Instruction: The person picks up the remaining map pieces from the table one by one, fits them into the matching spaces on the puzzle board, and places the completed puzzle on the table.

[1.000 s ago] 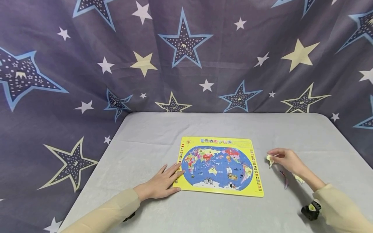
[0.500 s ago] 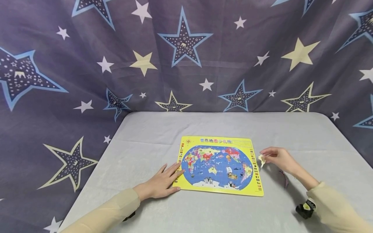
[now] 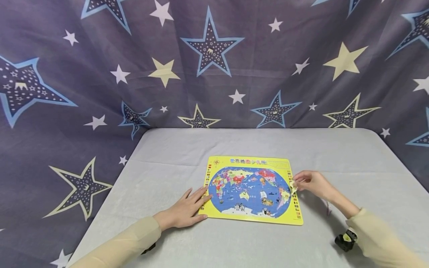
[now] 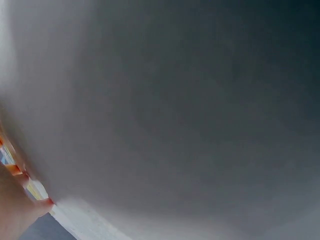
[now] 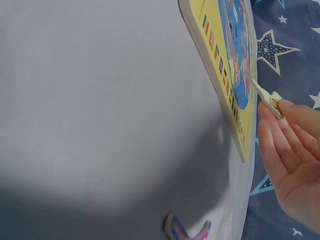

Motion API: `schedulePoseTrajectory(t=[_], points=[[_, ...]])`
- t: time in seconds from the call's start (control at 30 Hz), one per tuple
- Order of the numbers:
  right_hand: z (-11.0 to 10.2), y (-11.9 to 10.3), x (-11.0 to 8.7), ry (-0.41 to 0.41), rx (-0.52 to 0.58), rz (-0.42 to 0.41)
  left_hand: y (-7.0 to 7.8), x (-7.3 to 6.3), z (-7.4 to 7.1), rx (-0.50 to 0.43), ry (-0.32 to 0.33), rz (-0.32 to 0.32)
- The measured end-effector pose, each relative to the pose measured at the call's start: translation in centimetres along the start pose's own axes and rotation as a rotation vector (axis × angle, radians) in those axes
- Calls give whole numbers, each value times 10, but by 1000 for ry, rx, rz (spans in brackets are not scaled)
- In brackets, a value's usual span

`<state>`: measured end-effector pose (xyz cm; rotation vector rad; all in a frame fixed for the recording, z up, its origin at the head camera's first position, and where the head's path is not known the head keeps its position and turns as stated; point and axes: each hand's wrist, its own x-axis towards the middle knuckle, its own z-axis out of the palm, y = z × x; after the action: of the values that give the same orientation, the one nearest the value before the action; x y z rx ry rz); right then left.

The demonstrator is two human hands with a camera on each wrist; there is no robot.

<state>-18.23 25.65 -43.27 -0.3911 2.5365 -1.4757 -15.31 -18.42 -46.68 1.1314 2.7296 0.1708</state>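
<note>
A yellow-bordered world map puzzle board (image 3: pixel 276 163) lies flat on the table. My left hand (image 3: pixel 184 212) rests with spread fingers on its left edge, thumb near the lower left corner. Between thumb and fingers, my right hand (image 3: pixel 313 182) pinches a small cream-yellow puzzle piece (image 3: pixel 293 187), which overlaps the board's right border in the head view. From the right wrist, that piece (image 5: pixel 267 97) shows edge-on, its thin end pointing toward the blue map. Mostly grey cloth fills the left wrist view, with part of the left hand (image 4: pixel 20 210) at the lower left.
A pink and purple puzzle piece (image 3: pixel 327 206) lies on the table right of the board, partly behind the right forearm; the right wrist view shows its end (image 5: pixel 175 227). Grey cloth covers the table (image 3: pixel 174 149). A star-patterned curtain (image 3: pixel 248 74) hangs behind and at the sides.
My right hand has moved left with the puzzle piece, from the table beside the board to its right border. The left hand stays in place.
</note>
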Motion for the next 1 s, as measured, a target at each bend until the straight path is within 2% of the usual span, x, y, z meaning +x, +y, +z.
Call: schedulePoseTrajectory(t=[0.2,0.47,1.0], points=[[4,0,4,-14,-3,3,-1,0,1,-16,19,12],[10,-2,6,-46,-1,24,1,0,-1,11,-18,-9],[16,0,7,-124,32,34,2,0,-4,8,-33,-18]])
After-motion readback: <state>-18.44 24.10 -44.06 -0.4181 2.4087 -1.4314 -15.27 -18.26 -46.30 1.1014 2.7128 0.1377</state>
